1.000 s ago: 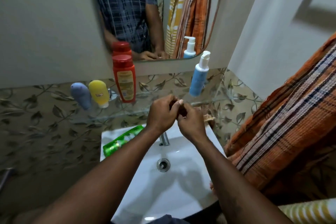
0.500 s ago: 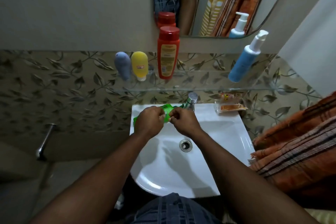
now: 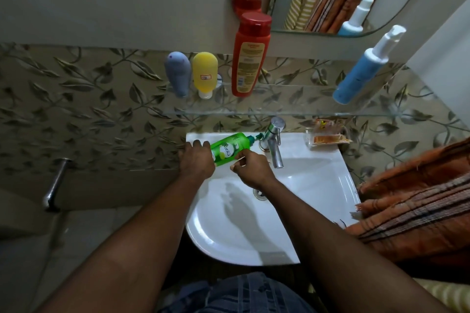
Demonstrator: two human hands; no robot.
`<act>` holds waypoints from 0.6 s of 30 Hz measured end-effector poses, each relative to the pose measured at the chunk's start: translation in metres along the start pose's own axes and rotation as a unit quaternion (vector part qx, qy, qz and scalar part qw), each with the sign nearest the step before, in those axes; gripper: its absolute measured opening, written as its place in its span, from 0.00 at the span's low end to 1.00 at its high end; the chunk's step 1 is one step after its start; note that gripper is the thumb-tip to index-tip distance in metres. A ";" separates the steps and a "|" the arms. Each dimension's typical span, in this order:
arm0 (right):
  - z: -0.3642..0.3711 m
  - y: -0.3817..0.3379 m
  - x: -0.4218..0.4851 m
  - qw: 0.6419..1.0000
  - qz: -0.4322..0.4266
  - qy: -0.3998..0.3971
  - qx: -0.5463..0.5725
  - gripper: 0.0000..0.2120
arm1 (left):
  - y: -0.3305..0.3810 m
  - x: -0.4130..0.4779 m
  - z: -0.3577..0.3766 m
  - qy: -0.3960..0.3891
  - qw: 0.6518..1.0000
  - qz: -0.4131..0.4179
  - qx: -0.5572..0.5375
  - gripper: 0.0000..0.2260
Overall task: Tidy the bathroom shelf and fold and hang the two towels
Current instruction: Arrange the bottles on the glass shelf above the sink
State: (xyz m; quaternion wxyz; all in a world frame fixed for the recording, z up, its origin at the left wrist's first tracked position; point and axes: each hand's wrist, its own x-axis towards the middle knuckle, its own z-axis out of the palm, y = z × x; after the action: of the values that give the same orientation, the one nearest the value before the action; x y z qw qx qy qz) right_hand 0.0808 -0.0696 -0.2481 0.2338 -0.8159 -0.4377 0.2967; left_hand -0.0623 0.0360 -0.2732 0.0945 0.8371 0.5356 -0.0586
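On the sink (image 3: pixel 309 157) rim, green bottle (image 3: pixel 229 146), base inside curled left hand (image 3: pixel 197 159) grip, right hand (image 3: pixel 251 169) pinch mid-label.

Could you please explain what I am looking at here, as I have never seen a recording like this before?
There is no machine here. A person wears one wide-angle camera on the head, so the single picture looks forward and down at their own two bare arms. They stand at a white sink with a tap. A green bottle lies on its side on the sink's back rim. The left hand grips its base end. The right hand has curled fingers against its side, but whether it truly grips is unclear. Above, a glass shelf carries a grey tube, a yellow tube, a red bottle and a blue pump bottle. An orange striped towel is at the right.
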 end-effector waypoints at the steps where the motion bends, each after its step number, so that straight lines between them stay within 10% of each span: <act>1: 0.001 0.000 0.000 1.000 0.011 -0.001 0.011 0.14 | 0.000 0.002 0.000 -0.010 1.000 -0.005 0.009 0.23; 9: 0.013 0.013 -0.006 0.988 0.067 -0.009 0.141 0.17 | 0.001 -0.005 0.002 -0.060 0.997 -0.050 -0.026 0.21; 18: 0.005 0.024 -0.031 0.924 0.155 -0.002 0.349 0.23 | -0.033 -0.072 0.007 -0.197 0.898 -0.084 -0.384 0.19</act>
State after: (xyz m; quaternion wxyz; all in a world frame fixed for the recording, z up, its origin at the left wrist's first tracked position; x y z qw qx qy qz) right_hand 0.0780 -0.1076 -0.2583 0.4541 -0.7399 -0.1748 0.4646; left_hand -0.1229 -0.0160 -0.2684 0.5067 0.6591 0.5553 -0.0196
